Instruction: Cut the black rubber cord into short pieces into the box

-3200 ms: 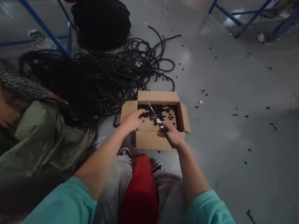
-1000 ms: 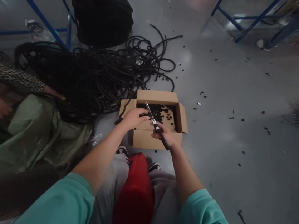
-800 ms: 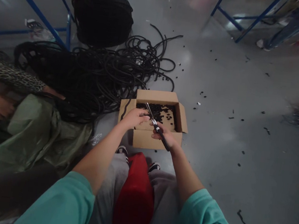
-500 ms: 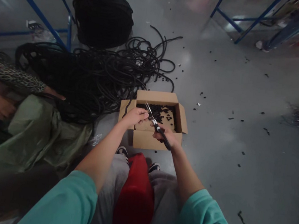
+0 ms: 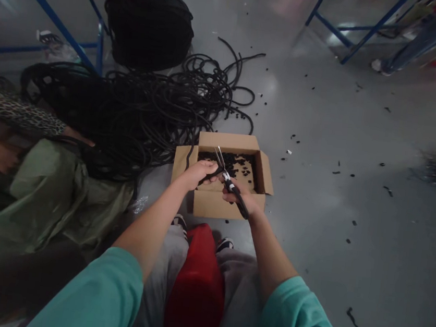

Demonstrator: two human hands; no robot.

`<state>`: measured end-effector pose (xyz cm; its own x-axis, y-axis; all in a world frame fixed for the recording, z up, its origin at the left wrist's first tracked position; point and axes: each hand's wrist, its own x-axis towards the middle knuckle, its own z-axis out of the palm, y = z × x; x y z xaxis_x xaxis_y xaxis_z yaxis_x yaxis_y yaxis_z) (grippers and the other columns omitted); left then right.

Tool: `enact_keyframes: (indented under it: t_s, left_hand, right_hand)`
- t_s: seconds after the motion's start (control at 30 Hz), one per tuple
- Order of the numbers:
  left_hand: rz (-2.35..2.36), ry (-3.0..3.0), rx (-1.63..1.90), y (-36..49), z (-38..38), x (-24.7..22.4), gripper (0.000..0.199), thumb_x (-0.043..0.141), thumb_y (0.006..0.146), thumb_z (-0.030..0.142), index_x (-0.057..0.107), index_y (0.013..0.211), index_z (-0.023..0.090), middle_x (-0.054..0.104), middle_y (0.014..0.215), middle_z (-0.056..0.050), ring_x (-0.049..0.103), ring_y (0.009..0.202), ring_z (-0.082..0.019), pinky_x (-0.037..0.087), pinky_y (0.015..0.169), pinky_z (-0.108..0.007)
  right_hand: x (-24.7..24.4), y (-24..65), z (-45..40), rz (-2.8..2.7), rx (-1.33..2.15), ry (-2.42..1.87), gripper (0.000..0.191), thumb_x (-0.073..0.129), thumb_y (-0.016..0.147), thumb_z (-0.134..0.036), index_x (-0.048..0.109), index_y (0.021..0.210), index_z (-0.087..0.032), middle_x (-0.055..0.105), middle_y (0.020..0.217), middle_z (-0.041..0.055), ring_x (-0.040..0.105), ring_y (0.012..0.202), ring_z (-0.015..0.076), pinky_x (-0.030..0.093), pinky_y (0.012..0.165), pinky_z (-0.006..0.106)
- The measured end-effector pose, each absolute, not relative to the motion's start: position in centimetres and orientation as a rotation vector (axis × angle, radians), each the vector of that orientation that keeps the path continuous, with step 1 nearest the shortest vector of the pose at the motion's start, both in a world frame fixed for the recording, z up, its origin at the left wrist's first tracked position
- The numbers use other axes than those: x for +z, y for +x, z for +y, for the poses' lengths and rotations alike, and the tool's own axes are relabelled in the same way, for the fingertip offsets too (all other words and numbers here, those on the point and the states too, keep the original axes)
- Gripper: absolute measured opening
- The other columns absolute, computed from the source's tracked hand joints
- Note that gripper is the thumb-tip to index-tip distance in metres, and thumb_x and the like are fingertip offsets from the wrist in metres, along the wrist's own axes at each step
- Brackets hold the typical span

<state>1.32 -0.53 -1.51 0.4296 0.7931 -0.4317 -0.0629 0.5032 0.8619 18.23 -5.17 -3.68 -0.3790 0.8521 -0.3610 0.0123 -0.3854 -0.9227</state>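
My left hand point(image 5: 200, 173) is closed on a black cord point(image 5: 189, 155), whose end pokes out past my fingers toward the blades. In my right hand point(image 5: 242, 195) is a pair of scissors point(image 5: 234, 188) with dark handles, its slim metal blades parted and pointing away from me. Both hands are over an open cardboard box point(image 5: 228, 142). Small black cut pieces point(image 5: 237, 161) lie inside it, mostly toward its far side. From my left hand the cord runs back over the left flap to a tangled heap of black cord point(image 5: 158, 99) on the floor.
A large black coil point(image 5: 149, 27) stands behind the heap. Another person's hand point(image 5: 0, 157) and greenish sheeting point(image 5: 45, 191) are at left. Blue metal frames point(image 5: 101, 48) stand at the back. Black scraps dot the grey floor point(image 5: 315, 206). A red seat point(image 5: 198, 282) is beneath me.
The scissor blades have spread apart. More of the cord now shows between my left fingers and the blades. The box has hardly shifted in view.
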Motion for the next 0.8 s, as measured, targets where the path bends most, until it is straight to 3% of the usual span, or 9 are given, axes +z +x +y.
enact_keyframes:
  t_s: [0.17,0.4,0.57,0.8]
  left_hand:
    - [0.889,0.656,0.695,1.88,-0.70,-1.85,0.021,0.059,0.070,0.029,0.050,0.064,0.011,0.052,0.056,-0.003,0.037,0.040,-0.003,0.016,0.032,-0.014]
    - [0.865,0.551,0.612,1.98,-0.73,-1.81,0.028,0.052,0.076,0.034,0.048,0.061,0.011,0.040,0.042,0.003,0.025,0.030,-0.001,0.018,0.032,-0.015]
    - [0.856,0.522,0.564,2.11,-0.87,-1.93,0.028,0.052,0.076,0.035,0.050,0.063,0.010,0.039,0.041,0.003,0.025,0.029,-0.001,0.018,0.033,-0.016]
    - [0.911,0.564,0.705,2.09,-0.72,-2.42,0.024,0.049,0.079,0.032,0.053,0.071,0.009,0.042,0.045,0.003,0.030,0.030,-0.002,0.022,0.034,-0.017]
  right_hand:
    - [-4.11,18.43,-5.25,-1.176,1.844,-1.146,0.052,0.063,0.053,-0.022,0.055,0.105,-0.016,0.044,0.061,-0.0053,0.038,0.052,0.0074,0.028,0.047,0.021]
    - [-4.28,18.28,-5.31,-1.115,1.858,-1.134,0.046,0.061,0.055,-0.020,0.056,0.100,-0.016,0.043,0.055,-0.0067,0.037,0.044,0.0062,0.026,0.040,0.021]
    - [-4.04,18.39,-5.30,-1.050,1.811,-1.145,0.041,0.061,0.056,-0.021,0.056,0.096,-0.016,0.043,0.052,-0.0072,0.038,0.041,0.0066,0.027,0.038,0.021]
    - [-4.73,18.93,-5.02,-0.803,1.736,-1.321,0.048,0.062,0.055,-0.023,0.051,0.101,-0.017,0.043,0.048,-0.0079,0.041,0.042,0.0084,0.029,0.040,0.021]
